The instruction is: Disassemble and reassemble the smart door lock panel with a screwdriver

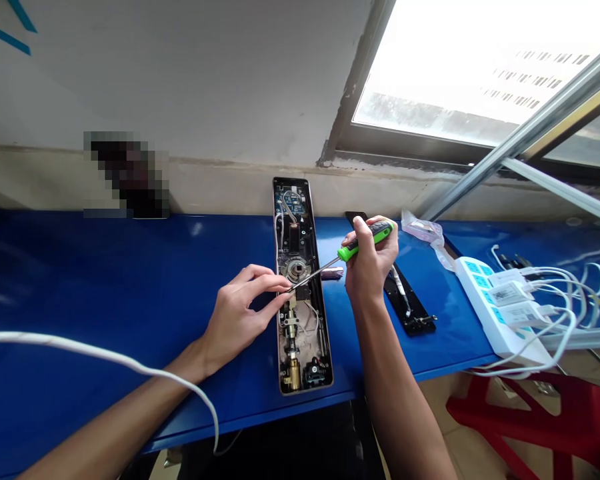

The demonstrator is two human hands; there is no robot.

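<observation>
Screwdriver held across an opened casing

The grip of the right hand (373, 260) is closed on the green-and-black handle of a screwdriver (347, 253). The shaft is slanted down to the left, over the right rim of a long, narrow casing (325, 320). The thumb and fingertips of the left hand (243, 300) are brought close together at the shaft's tip, above the casing's middle — whether the tip or some small part is pinched there cannot be told.

The casing is laid lengthwise on the blue table (180, 267), its near end close to the front edge and its interior exposed. A blue circuit board (290, 200) is seated at the far end, a round fitting (299, 268) near the middle and a brass-coloured cylinder (293, 375) at the near end. A small dark reddish object (333, 273) is placed just beside the right rim.

Beyond the right forearm, a black panel (415, 313) is laid out, with a white-wrapped cable (400, 287) resting on it. Behind the panel, a clear plastic bag (423, 229) is noted. Farther right, a white power strip (500, 337) is loaded with adapters (510, 293) — white cables (570, 320) are looped from them. A red stool (545, 413) is seen below, partly cut off by the picture's edge.
</observation>
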